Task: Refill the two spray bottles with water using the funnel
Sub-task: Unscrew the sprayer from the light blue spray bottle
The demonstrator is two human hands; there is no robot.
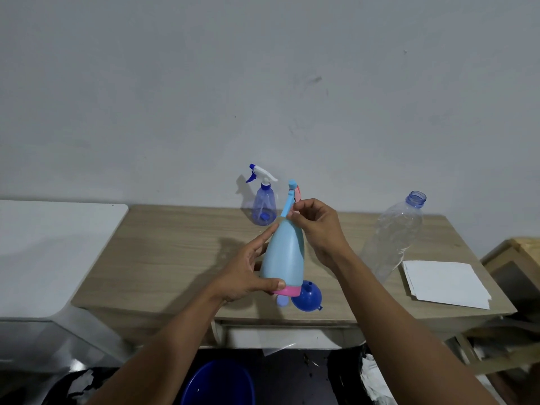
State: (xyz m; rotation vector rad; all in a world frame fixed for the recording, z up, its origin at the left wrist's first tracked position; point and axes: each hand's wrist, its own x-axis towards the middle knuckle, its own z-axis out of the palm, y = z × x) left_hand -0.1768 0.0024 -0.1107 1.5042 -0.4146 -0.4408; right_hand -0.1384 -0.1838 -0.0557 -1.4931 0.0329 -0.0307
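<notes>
I hold a light blue spray bottle (285, 255) with a pink base above the wooden table (175, 247). My left hand (248, 273) wraps its lower body. My right hand (317, 229) grips its neck just under the blue and pink spray head (293, 194). A blue funnel (307, 296) lies on the table just below the bottle's base, spout up, with a small light blue cap (282, 301) beside it. A second, clear blue spray bottle (264, 206) with a white and blue trigger stands at the back by the wall. A large clear plastic bottle (394, 238), uncapped, stands at the right.
A stack of white paper (447, 283) lies on the table's right end. A white surface (55, 247) adjoins the table on the left. A blue bucket (217, 384) sits on the floor under the table's front edge. A wooden stand (517, 258) is at the far right.
</notes>
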